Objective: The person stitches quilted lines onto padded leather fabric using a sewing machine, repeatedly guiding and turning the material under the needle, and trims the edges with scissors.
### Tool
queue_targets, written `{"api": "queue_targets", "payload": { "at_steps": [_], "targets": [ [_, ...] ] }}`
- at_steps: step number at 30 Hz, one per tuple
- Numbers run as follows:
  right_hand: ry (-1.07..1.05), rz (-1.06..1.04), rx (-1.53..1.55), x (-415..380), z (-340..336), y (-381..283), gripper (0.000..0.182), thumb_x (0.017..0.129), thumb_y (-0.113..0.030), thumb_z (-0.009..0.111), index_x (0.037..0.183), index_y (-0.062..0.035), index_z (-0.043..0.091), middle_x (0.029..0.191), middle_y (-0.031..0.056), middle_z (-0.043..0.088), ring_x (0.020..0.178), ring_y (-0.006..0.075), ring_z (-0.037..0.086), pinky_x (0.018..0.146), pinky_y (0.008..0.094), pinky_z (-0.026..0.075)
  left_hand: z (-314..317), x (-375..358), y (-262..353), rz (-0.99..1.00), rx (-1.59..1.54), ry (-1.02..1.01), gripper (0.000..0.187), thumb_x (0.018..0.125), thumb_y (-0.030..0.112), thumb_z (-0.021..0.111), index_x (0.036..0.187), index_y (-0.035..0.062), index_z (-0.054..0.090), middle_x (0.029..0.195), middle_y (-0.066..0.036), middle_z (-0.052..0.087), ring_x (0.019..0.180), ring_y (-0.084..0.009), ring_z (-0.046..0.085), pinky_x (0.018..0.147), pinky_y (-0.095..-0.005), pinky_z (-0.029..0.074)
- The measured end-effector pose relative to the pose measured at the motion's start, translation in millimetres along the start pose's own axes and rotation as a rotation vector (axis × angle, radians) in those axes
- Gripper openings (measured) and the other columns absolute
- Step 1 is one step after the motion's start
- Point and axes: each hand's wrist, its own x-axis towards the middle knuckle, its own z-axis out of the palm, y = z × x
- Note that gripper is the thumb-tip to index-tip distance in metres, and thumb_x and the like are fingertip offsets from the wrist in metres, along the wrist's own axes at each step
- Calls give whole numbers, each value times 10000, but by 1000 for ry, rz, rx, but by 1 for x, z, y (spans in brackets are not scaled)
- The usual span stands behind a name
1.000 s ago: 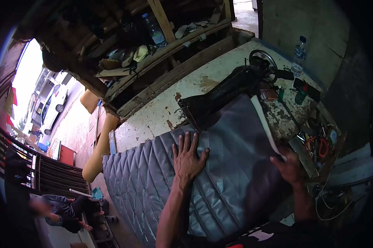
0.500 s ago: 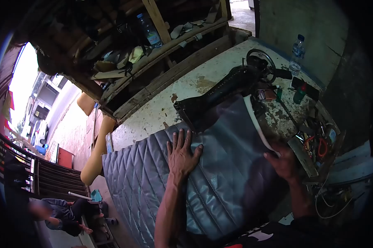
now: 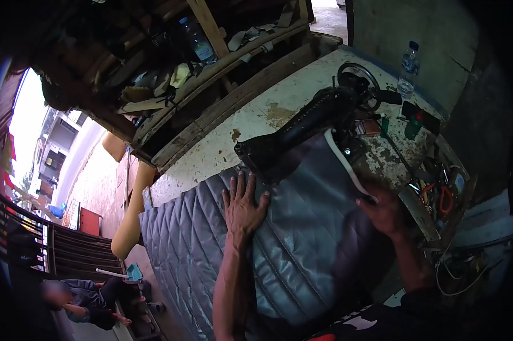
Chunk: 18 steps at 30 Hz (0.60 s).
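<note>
A large sheet of dark grey quilted leatherette (image 3: 290,250), sewn in stitched lines, lies over the worktable and drapes down its near side. Its far edge runs under the arm of a black sewing machine (image 3: 302,119). My left hand (image 3: 245,207) presses flat on the sheet, fingers spread, fingertips just short of the machine's needle end. At the sheet's right side, my right hand (image 3: 384,210) is closed on the edge, thumb on top, beside a pale strip (image 3: 346,165) along that edge. Shadow partly hides its other fingers.
The worn white tabletop (image 3: 205,150) holds a water bottle (image 3: 407,71) at the back. A wooden tray (image 3: 421,213) with orange-handled scissors (image 3: 446,199) stands to the right. Cluttered wooden shelving (image 3: 222,65) rises behind. A person (image 3: 89,298) sits at lower left.
The sheet's pale edge has shifted a little left along the machine arm. My right hand has moved slightly up and left with it; the left hand stays flat. The view has tilted slightly.
</note>
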Motion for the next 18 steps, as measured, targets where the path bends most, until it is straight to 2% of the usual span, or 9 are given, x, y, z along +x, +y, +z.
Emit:
{"api": "queue_targets", "payload": {
  "at_steps": [6,13,18],
  "targets": [
    [24,-21,-72,7,9,3,451,826,-22,771,1267,7,680,1252,186,689,1171,351,647,1028,433,514,0,9,-3,-7,-18,19,643,1019,463,505,1585,165,435,1675,-149,339,1577,-350,238,1281,-553,140],
    [31,-27,-137,16,15,13,458,807,-47,789,1252,-1,691,1194,201,710,1118,348,677,987,418,536,0,18,-6,-32,-13,21,640,1021,484,496,1567,153,461,1670,-148,350,1577,-345,239,1282,-545,142],
    [18,41,-155,25,22,13,423,827,-68,778,1233,14,694,1160,225,723,1086,367,707,952,436,552,0,27,-13,-54,-6,1,648,1011,513,497,1545,146,492,1681,-133,334,1580,-337,237,1285,-545,130]
  ]
}}
